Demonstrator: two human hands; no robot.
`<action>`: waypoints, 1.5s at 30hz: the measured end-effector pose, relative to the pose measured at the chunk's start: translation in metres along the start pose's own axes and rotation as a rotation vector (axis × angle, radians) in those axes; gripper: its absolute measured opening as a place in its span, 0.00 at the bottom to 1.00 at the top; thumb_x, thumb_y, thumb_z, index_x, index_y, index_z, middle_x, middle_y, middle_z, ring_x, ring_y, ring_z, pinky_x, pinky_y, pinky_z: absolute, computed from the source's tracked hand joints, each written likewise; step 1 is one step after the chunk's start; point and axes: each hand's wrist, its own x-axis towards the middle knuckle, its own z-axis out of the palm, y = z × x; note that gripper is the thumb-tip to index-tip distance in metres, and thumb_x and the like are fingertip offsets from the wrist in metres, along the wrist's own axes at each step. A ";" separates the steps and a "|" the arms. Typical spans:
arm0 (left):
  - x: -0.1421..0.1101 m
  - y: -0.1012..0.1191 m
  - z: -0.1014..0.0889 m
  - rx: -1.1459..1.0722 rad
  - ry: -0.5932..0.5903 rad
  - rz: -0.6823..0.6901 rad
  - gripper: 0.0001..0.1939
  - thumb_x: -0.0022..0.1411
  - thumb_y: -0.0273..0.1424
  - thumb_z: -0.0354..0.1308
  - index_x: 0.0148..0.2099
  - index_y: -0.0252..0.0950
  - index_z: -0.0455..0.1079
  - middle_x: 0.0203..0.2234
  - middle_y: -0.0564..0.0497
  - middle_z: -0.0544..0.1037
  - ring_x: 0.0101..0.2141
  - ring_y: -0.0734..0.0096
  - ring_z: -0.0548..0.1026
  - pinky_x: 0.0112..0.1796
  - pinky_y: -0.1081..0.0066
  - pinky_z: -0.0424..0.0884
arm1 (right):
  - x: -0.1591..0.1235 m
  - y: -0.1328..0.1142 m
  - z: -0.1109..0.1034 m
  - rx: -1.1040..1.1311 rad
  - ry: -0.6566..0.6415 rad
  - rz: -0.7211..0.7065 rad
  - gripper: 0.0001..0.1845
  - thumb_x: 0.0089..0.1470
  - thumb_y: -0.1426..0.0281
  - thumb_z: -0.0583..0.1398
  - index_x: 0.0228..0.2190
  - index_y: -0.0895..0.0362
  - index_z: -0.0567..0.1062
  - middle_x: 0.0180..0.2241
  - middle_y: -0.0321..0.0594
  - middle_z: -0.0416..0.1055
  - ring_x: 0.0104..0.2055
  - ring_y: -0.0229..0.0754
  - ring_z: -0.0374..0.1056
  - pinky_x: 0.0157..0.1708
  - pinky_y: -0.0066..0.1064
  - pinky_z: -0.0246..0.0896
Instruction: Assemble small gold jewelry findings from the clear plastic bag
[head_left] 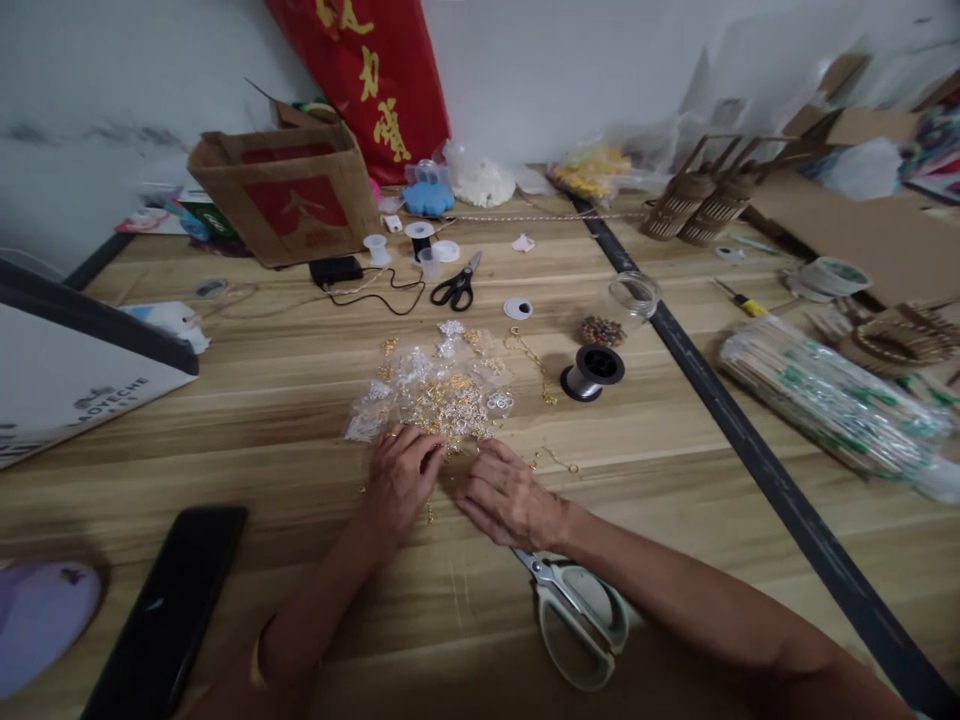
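Observation:
My left hand (pixel 405 472) rests at the near edge of a pile of small gold and clear jewellery findings (pixel 450 405), its thumb and fingers drawn together. A short bit of gold chain (pixel 430 512) shows just below it. Opposite, my right hand (pixel 511 492) is closed, with fingertips pointing at the left hand; whatever either hand pinches is too small or hidden to name. Scissors with pale handles (pixel 581 610) lie partly under my right wrist. Beyond the pile, a longer gold chain (pixel 534 365) is stretched out near a spool of fine wire (pixel 592 372).
Black scissors (pixel 454 288) and a glass jar of beads (pixel 626 310) stand farther back. At left are a phone (pixel 169 610) and a white box (pixel 90 370). A paper bag (pixel 285 195) stands behind; plastic-wrapped sticks (pixel 832 410) lie right of the dark strip (pixel 720 425).

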 end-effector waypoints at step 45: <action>0.022 -0.016 -0.013 -0.149 -0.209 -0.089 0.06 0.57 0.29 0.53 0.30 0.36 0.70 0.26 0.51 0.75 0.29 0.68 0.72 0.33 0.69 0.66 | 0.004 -0.007 -0.003 -0.181 -0.015 -0.129 0.09 0.60 0.74 0.54 0.27 0.58 0.68 0.25 0.34 0.65 0.31 0.37 0.61 0.57 0.42 0.53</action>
